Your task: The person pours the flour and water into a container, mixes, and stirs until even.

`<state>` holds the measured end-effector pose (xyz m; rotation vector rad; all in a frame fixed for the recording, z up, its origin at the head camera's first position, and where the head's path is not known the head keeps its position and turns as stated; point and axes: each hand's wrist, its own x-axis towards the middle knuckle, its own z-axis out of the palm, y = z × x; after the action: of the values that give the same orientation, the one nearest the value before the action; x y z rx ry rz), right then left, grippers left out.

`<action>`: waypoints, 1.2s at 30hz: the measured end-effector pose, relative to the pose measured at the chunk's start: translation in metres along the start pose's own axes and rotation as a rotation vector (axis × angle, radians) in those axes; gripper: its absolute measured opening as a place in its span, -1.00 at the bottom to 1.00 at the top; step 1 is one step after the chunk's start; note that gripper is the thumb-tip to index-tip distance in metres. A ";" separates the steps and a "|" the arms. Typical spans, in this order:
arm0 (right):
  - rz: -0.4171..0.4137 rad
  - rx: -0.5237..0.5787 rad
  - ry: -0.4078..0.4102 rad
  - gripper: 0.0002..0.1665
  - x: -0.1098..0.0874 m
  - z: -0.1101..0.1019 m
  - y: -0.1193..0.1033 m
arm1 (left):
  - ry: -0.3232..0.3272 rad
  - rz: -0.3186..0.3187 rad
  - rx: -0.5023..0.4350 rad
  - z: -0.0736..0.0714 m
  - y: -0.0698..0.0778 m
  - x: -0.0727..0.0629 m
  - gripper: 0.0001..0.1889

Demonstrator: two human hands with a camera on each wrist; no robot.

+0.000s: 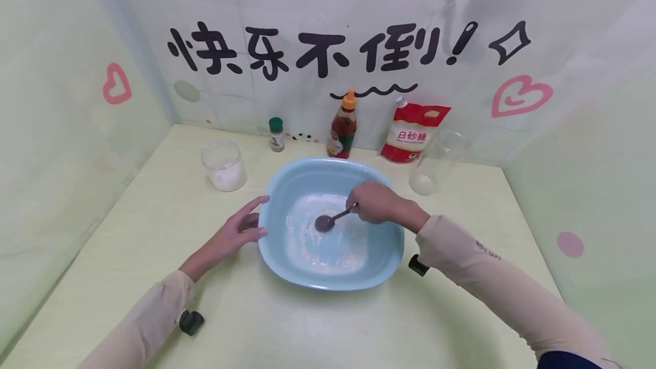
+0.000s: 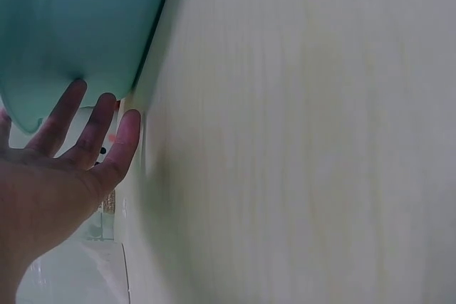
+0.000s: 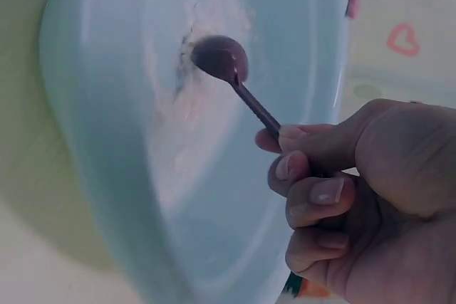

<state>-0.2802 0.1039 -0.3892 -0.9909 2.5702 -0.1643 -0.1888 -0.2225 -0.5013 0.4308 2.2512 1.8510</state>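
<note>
My right hand (image 1: 376, 203) grips the handle of a small dark spoon (image 1: 325, 223) over the light blue basin (image 1: 277, 263). In the right wrist view thumb and fingers pinch the handle of the spoon (image 3: 217, 58), its bowl close over whitish powder (image 3: 189, 108) spread on the basin floor. At the basin's left side is my left hand (image 1: 237, 233), with thumb and forefinger spread at the rim. Seen in the left wrist view, the fingers of the left hand (image 2: 60, 176) are fairly straight, their tips by the basin's outer wall (image 2: 78, 26).
Behind the basin stand a green-capped shaker (image 1: 277, 135), an orange-capped sauce bottle (image 1: 343, 130) and a red and white sugar pouch (image 1: 410, 135). A clear tumbler (image 1: 435, 164) is right of them. At the left is a glass jar (image 1: 226, 169) of white contents. Walls enclose the pale table (image 1: 287, 329).
</note>
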 end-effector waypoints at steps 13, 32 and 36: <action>0.084 0.027 -0.122 -0.80 -0.015 -0.006 0.009 | 0.008 0.004 0.004 0.000 0.000 -0.001 -0.27; -0.050 0.034 -0.165 -0.76 -0.002 0.009 -0.019 | 0.012 0.007 -0.011 0.000 -0.001 -0.004 -0.26; 0.026 0.030 -0.135 -0.76 -0.007 -0.001 -0.004 | 0.012 -0.012 -0.001 -0.001 0.000 -0.002 -0.25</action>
<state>-0.2735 0.1056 -0.3851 -0.9251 2.4502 -0.1238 -0.1868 -0.2240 -0.5014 0.4065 2.2552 1.8545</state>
